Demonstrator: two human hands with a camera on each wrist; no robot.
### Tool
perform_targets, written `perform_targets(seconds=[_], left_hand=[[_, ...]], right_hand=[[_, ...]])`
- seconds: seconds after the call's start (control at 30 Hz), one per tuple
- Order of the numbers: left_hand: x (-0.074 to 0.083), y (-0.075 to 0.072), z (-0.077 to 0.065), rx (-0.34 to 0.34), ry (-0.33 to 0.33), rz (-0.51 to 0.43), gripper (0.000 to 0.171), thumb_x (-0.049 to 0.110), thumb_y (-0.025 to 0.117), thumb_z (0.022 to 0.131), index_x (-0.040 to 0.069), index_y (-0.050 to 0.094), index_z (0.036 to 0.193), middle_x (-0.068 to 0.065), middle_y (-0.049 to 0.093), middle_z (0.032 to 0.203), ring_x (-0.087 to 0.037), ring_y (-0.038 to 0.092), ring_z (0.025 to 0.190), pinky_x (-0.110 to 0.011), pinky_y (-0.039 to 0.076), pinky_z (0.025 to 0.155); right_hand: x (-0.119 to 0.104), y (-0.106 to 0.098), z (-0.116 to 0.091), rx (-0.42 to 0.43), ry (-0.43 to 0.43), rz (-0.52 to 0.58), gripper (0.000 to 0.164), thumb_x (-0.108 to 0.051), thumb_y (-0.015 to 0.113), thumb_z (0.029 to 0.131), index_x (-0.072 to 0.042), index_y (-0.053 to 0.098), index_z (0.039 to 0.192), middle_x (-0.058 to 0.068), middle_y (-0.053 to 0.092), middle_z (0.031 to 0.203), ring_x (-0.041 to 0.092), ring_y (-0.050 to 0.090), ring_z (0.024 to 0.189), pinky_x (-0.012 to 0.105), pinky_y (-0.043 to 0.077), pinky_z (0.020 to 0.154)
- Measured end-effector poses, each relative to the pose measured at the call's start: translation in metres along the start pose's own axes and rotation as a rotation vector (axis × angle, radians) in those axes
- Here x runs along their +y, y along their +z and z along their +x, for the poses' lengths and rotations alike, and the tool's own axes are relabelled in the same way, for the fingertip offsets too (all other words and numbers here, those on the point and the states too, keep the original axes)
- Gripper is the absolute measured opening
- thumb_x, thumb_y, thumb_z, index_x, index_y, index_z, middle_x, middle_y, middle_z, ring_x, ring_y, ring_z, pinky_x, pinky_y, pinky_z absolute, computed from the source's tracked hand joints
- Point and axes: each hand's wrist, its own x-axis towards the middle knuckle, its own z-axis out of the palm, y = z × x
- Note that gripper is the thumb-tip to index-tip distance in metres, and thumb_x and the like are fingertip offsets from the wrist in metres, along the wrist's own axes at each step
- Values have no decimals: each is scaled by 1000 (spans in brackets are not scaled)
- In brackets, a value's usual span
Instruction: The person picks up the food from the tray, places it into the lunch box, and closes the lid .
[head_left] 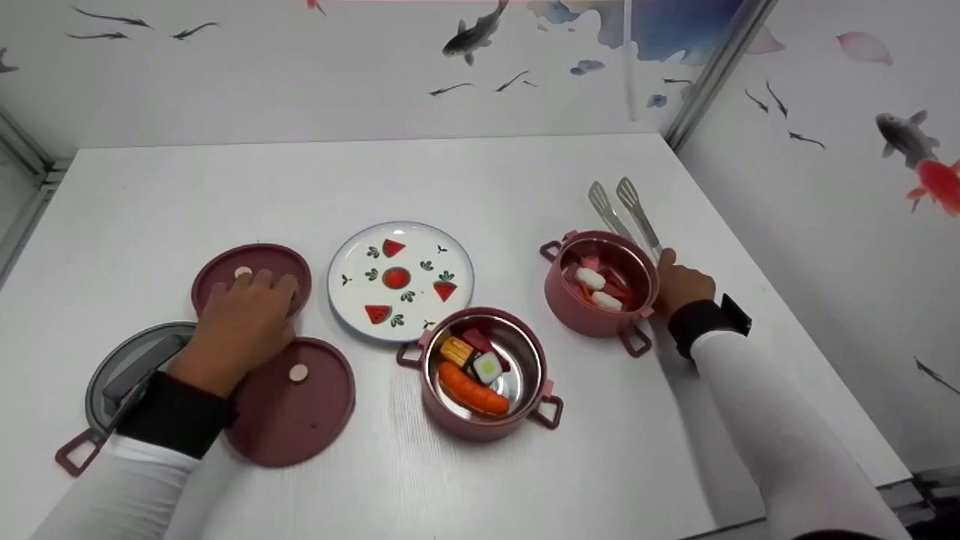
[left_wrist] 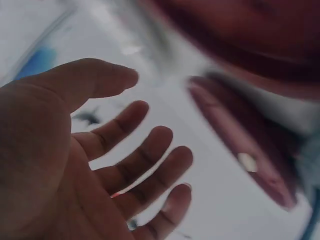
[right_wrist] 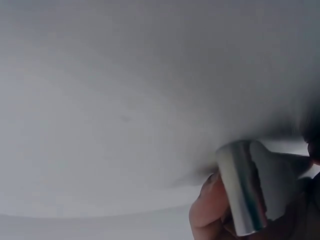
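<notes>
Over the small dark red lid (head_left: 217, 262) hangs my left hand (head_left: 247, 319), its fingers loosely bent near the pale knob (head_left: 243, 272). In the left wrist view the fingers are spread and hold nothing. A larger dark red lid (head_left: 300, 420) lies just nearer to me, partly behind the left wrist. My right hand (head_left: 684, 285) grips the closed end of metal tongs (head_left: 637, 214), beside the right-hand pot (head_left: 592, 315). The tongs' slotted tips point away from me. White and red food pieces (head_left: 590, 279) lie in that pot. The right wrist view shows fingers around the shiny metal end (right_wrist: 240, 190).
A nearer pot (head_left: 480, 429) holds a toy sausage (head_left: 472, 390), a sushi roll (head_left: 487, 367) and other pieces. Behind it stands a watermelon-patterned plate (head_left: 349, 262). A grey pan (head_left: 97, 375) sits at the left, partly behind the left wrist. Walls bound the table's back and right.
</notes>
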Motion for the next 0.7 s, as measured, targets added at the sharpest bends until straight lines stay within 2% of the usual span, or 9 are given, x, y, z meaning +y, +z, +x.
perform_targets(seconds=[0.17,0.3,0.37,0.53,0.7], left_hand=[[-26,19,-5,-1,35,133,27,-2,67,90,-5,64,117,-32,67,107,-50,62,105,-70,52,83],[-35,20,-7,-32,52,189,27,-2,69,90,-3,65,117,-30,71,103,-48,68,97,-69,53,84],[-37,18,-7,-27,81,208,26,-1,72,88,-3,66,114,-27,73,97,-45,70,90,-67,54,81],[-37,11,-11,73,159,210,23,0,77,86,-2,65,106,-22,72,88,-40,70,81,-59,60,70],[-24,-10,-15,205,163,201,25,-3,78,84,-3,65,106,-23,71,96,-40,70,83,-54,61,62]], right_hand=[[-10,-7,7,-31,-3,-3,38,-18,48,98,12,35,117,40,69,93,56,70,84,66,59,72],[-20,-12,8,-72,-27,-11,47,-19,50,98,16,34,124,38,70,92,53,71,82,64,60,71],[-20,-12,6,-96,-34,-8,51,-20,50,98,19,33,127,38,70,90,52,72,80,63,60,70],[-9,-4,1,-145,-25,10,56,-28,47,100,18,32,127,36,70,88,50,72,79,63,59,70],[3,1,5,-144,-14,30,60,-34,48,99,16,31,128,35,70,90,51,71,80,64,58,70]])
